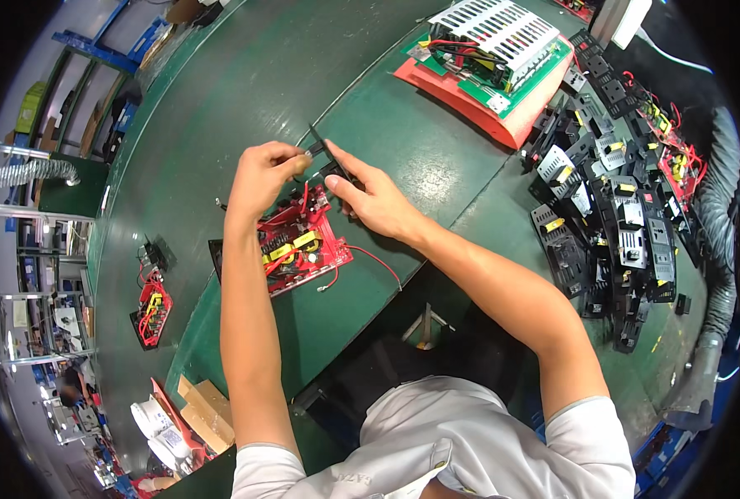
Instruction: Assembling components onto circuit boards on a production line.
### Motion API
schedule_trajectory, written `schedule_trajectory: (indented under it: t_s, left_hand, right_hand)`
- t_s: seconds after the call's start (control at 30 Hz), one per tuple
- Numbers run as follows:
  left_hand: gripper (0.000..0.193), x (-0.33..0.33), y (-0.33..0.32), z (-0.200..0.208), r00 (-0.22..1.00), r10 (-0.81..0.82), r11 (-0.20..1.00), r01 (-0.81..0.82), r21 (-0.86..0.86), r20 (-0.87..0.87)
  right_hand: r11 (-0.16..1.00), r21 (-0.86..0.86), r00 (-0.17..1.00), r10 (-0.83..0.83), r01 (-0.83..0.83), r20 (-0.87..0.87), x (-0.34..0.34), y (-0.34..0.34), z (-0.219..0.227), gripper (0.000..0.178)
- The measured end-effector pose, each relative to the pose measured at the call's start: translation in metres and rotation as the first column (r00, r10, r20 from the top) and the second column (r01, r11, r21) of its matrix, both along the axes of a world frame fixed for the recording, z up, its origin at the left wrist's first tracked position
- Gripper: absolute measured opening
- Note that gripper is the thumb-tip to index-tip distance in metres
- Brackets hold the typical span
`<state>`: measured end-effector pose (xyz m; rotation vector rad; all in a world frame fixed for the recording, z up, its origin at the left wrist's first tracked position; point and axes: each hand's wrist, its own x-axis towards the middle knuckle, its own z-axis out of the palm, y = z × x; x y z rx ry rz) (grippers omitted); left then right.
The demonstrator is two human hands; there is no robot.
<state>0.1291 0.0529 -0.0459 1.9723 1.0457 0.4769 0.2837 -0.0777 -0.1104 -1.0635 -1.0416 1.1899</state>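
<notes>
My right hand (376, 198) grips a black plastic panel (319, 140), with its thumb and forefinger along the panel's side. My left hand (262, 176) is closed in a pinch at the near side of the panel; what sits between its fingertips is too small to make out. Just below both hands lies a red circuit board (334, 252) with yellow-wrapped parts and dark components. A loose red wire (378, 260) curves off its right side. My left forearm covers part of the board.
At the far right of the green table (436, 179), a perforated metal-cased unit (499, 37) rests on a red-orange support (453, 93). A heap of black panels (632, 220) fills the right side. Another red board (152, 309) lies left; cardboard (207, 412) and white spools (160, 432) stand lower left.
</notes>
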Motion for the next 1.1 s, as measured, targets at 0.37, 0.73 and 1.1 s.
schedule_trajectory:
  t_s: [0.37, 0.73, 1.1]
  left_hand:
    - [0.033, -0.045, -0.022, 0.076, 0.993, -0.064, 0.957, 0.088, 0.277, -0.097]
    - [0.032, -0.110, -0.030, 0.055, 0.995, 0.086, 0.996, -0.085, -0.011, 0.047]
    - [0.017, -0.024, -0.074, 0.012, 0.998, -0.001, 0.963, 0.019, 0.269, -0.070]
  right_hand:
    - [0.997, -0.074, 0.964, -0.049, 0.030, -0.262, 0.009, 0.004, -0.003, 0.048]
    - [0.997, -0.058, 0.963, 0.036, -0.053, -0.268, 0.010, 0.008, -0.005, 0.046]
    - [0.994, -0.103, 0.951, 0.008, -0.042, -0.310, 0.010, 0.007, -0.004, 0.038]
